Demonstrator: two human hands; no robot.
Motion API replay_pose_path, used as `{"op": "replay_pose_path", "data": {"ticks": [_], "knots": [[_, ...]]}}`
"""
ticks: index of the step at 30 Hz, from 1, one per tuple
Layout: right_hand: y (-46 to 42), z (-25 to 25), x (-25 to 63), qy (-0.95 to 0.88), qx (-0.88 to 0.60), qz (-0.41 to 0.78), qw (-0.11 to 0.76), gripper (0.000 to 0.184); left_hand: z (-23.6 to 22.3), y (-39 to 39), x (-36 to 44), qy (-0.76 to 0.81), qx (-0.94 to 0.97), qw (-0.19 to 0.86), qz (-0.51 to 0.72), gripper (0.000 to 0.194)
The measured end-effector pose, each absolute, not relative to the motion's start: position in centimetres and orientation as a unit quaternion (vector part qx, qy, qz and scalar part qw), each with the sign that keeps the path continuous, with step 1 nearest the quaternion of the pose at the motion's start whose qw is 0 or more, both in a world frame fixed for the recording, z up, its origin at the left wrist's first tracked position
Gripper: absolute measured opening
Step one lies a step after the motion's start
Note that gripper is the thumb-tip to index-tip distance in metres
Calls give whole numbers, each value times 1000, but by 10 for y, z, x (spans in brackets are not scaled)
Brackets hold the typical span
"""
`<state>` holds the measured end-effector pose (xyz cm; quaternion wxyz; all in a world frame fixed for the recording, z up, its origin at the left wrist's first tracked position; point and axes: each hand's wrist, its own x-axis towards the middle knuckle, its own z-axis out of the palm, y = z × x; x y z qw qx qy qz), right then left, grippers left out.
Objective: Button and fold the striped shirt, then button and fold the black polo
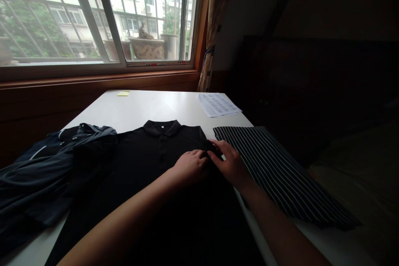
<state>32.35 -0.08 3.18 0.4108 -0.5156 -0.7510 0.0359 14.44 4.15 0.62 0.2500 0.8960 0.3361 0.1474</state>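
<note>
A black polo shirt [137, 162] lies spread face up, its collar toward the window and its placket buttons showing. My left hand [193, 164] rests on the shirt near the sleeve at the right, fingers curled down into the fabric, the tips partly hidden. Close beside it, my right hand [230, 163] pinches the edge of that same sleeve between thumb and fingers. The lower part of the shirt, under my forearms, is very dark, and its hem is out of view.
Crumpled dark blue garments [40, 191] lie at the left on the white table [146, 106]. A striped dark cloth [274, 166] lies flat along the right edge. Printed papers [218, 104] and a yellow note [124, 93] sit at the far end, below the window [124, 16].
</note>
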Motion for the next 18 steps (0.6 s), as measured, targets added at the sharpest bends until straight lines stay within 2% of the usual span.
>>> {"op": "replay_pose_path", "data": {"ticks": [2, 6, 10, 12, 15, 18], "knots": [[-3, 31, 316, -759, -503, 53, 411, 35, 10, 64, 136, 369, 862, 300, 176, 30], [-6, 26, 303, -768, -475, 101, 417, 40, 9, 96, 120, 426, 780, 408, 211, 52], [-8, 24, 298, -799, -413, 213, 381, 53, 4, 105, 107, 449, 714, 486, 228, 69], [-8, 26, 300, -803, -406, 242, 363, 47, 3, 105, 102, 452, 699, 504, 231, 75], [-5, 31, 312, -793, -452, 200, 357, 22, 3, 104, 101, 450, 698, 510, 226, 89], [0, 33, 330, -787, -509, 168, 305, 13, 3, 105, 104, 464, 714, 473, 226, 84]]}}
